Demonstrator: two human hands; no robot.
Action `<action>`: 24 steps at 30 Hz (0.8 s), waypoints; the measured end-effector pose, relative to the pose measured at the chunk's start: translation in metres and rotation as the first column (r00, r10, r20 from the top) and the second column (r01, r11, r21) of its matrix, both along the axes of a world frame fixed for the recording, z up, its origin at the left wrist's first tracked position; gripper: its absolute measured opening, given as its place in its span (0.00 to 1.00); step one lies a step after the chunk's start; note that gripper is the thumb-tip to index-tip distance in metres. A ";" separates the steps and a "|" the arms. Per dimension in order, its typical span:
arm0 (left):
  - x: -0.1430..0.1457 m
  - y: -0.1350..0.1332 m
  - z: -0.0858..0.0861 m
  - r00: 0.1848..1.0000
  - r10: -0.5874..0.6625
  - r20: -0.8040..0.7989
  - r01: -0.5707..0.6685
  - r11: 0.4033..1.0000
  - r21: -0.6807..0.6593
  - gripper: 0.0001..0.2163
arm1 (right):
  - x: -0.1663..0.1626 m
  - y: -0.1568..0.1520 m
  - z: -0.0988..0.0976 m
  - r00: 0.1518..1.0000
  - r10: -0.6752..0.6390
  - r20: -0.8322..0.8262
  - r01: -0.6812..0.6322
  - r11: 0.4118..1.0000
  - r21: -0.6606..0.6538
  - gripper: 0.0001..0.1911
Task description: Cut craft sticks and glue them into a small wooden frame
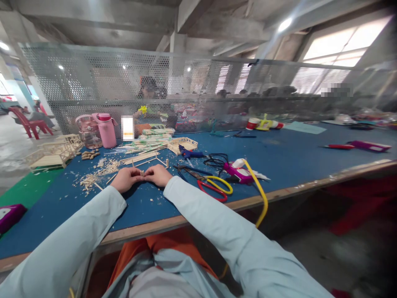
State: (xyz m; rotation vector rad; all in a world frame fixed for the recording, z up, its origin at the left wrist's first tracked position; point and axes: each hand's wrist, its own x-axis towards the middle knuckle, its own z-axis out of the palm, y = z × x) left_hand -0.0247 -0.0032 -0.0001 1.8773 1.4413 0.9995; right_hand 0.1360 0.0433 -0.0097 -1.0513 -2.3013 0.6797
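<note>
My left hand [124, 180] and my right hand [159, 175] meet low over the blue table mat, fingertips pinched together. Between them are small pale wooden stick pieces [142, 173], mostly hidden by the fingers. Just beyond lies a thin wooden stick frame [151, 158] with a short upright post at its right end. Wood chips and cut bits [102, 170] are scattered left of my hands. To the right rest scissors [214, 188] with red and yellow handles. Behind them is a blue glue gun [190, 153].
Small stick-built models [51, 159] stand at the left, near peanuts [89, 155] and a pink bottle [107, 131]. Bundled sticks [151, 140] lie at the back before a perforated metal screen [108, 78]. A yellow cable [259, 190] hangs over the table edge beside a purple power strip [238, 173].
</note>
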 end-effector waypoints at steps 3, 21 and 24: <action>0.001 -0.001 0.002 0.999 0.021 -0.024 -0.020 1.000 0.011 0.09 | 0.000 0.000 0.001 0.999 -0.012 0.031 0.011 1.000 0.021 0.08; -0.002 -0.001 0.001 0.983 0.016 -0.184 -0.007 0.999 0.048 0.13 | -0.003 -0.004 0.007 0.994 -0.020 0.103 0.017 0.999 0.032 0.09; -0.001 -0.001 0.000 0.976 0.014 -0.216 -0.001 0.998 0.061 0.14 | 0.002 -0.012 0.016 0.993 -0.034 0.117 0.026 0.997 0.067 0.12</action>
